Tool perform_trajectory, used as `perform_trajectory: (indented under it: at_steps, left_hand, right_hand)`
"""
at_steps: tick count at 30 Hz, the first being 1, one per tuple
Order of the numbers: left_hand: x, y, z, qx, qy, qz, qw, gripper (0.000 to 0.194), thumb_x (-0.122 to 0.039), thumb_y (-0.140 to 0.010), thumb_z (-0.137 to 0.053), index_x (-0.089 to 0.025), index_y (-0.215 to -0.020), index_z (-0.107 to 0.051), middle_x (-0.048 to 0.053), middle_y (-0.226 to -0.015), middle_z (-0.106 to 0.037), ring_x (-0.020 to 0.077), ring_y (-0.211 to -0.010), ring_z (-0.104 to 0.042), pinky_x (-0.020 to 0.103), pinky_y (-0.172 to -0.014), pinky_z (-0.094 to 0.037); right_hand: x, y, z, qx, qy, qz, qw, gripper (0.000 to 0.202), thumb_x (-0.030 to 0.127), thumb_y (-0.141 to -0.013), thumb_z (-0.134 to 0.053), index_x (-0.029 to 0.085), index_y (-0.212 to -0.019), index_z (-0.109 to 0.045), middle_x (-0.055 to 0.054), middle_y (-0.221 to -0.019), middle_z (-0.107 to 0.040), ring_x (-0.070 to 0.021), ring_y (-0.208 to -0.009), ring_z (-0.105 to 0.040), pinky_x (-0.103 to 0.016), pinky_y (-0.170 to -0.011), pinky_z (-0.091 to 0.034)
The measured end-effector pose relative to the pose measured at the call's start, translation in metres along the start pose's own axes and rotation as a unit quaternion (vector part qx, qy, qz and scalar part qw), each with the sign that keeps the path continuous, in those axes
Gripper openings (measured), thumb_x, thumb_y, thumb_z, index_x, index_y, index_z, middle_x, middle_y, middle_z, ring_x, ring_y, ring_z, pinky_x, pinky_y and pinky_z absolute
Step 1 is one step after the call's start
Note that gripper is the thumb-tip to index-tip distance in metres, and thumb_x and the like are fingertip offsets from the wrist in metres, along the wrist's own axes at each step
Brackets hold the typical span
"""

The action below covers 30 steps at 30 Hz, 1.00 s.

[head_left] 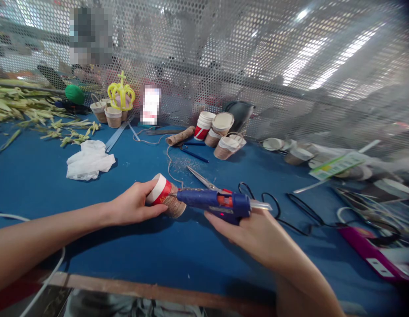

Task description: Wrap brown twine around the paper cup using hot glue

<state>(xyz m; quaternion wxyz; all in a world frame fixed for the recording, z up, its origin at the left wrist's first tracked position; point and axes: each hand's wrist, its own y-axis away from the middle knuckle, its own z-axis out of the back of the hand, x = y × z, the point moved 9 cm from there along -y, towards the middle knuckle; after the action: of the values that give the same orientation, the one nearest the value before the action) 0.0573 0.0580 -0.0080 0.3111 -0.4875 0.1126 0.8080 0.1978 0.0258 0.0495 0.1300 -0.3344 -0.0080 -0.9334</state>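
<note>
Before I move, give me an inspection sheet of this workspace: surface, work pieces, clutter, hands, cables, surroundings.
Surface: blue tabletop, specks beyond the scissors.
Work pieces: paper cup tilted, partly wrapped in twine; glue gun nozzle at the twine's edge.
Clutter: crumpled tissue at left, scissors beyond the glue gun, twine roll farther back; right side blurred.
Hands: left hand holds the cup; right hand grips the glue gun.
Cables: white cable over the near edge at left; black cord looped at right.
Surroundings: perforated screen behind the table; shapes beyond unclear.
</note>
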Motion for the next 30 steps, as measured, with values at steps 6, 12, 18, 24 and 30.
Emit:
perform_trajectory:
  at_steps: [6,12,18,24,30]
  left_hand:
    - [-0.003,0.001,0.0,0.005,-0.013,-0.009,1.0,0.037,-0.031,-0.075,-0.054,-0.013,-0.107,-0.049,0.006,-0.092,-0.064,0.0164,-0.076,-0.059,0.026,-0.068,-0.047]
    - [-0.004,0.0,0.0,0.003,-0.035,-0.004,0.999,0.037,-0.031,-0.074,-0.054,-0.012,-0.106,-0.051,0.006,-0.089,-0.065,0.0164,-0.075,-0.06,0.025,-0.068,-0.047]
    - [-0.004,0.001,0.002,-0.001,-0.036,-0.005,0.999,0.037,-0.032,-0.073,-0.055,-0.012,-0.105,-0.052,0.005,-0.084,-0.065,0.0157,-0.072,-0.059,0.023,-0.065,-0.047]
    - [-0.004,0.0,0.002,-0.001,-0.042,-0.007,0.999,0.037,-0.032,-0.074,-0.054,-0.012,-0.105,-0.052,0.005,-0.086,-0.065,0.0156,-0.072,-0.059,0.023,-0.064,-0.047]
    - [-0.004,0.001,0.002,-0.003,-0.059,-0.005,0.998,0.038,-0.034,-0.073,-0.055,-0.013,-0.105,-0.052,0.005,-0.083,-0.065,0.0168,-0.073,-0.059,0.023,-0.064,-0.046]
  right_hand:
    - [-0.001,0.001,0.002,-0.013,-0.01,-0.015,1.0,0.016,0.026,-0.072,-0.051,0.022,-0.057,-0.052,0.001,-0.05,-0.051,-0.0126,-0.046,-0.047,-0.023,-0.041,-0.04]
    - [0.011,-0.001,0.005,-0.011,0.013,0.019,1.0,0.017,0.023,-0.069,-0.05,0.022,-0.052,-0.054,0.0,-0.047,-0.052,-0.0129,-0.046,-0.048,-0.024,-0.047,-0.044]
    - [0.008,0.0,0.003,-0.009,-0.012,0.008,1.0,0.017,0.024,-0.07,-0.05,0.023,-0.053,-0.054,0.0,-0.048,-0.052,-0.0132,-0.047,-0.049,-0.023,-0.044,-0.042]
    - [0.002,0.001,0.001,-0.006,-0.028,-0.006,1.0,0.017,0.025,-0.071,-0.05,0.022,-0.054,-0.05,0.001,-0.052,-0.053,-0.0129,-0.049,-0.049,-0.024,-0.047,-0.043]
    - [0.006,0.001,0.002,-0.008,-0.014,0.007,1.0,0.017,0.025,-0.071,-0.049,0.022,-0.054,-0.053,0.001,-0.048,-0.051,-0.0122,-0.046,-0.046,-0.022,-0.043,-0.041]
